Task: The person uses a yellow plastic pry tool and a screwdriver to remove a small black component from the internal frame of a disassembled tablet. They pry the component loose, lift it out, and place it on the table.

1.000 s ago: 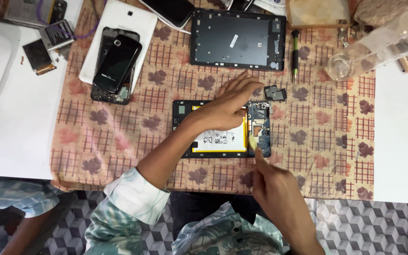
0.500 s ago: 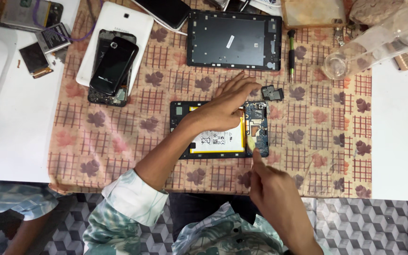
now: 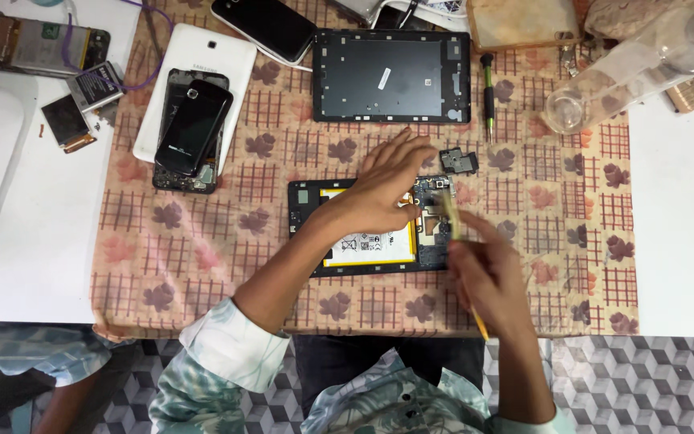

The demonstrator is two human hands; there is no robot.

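An opened tablet lies face down on the patterned cloth, its white and yellow battery and circuit board showing. My left hand rests flat on it with fingers spread, pressing it down. My right hand grips a thin yellowish tool, blurred, whose tip points at the circuit board on the tablet's right side. A small black part lies just beyond the tablet's far right corner.
A black tablet back cover lies at the far side, a screwdriver and a clear plastic bottle to its right. At the far left are a white tablet under stacked phones, and loose phone parts.
My right hand has risen and brought the tool's tip up over the circuit board. My left hand has stayed on the tablet. The camera view has shifted slightly.
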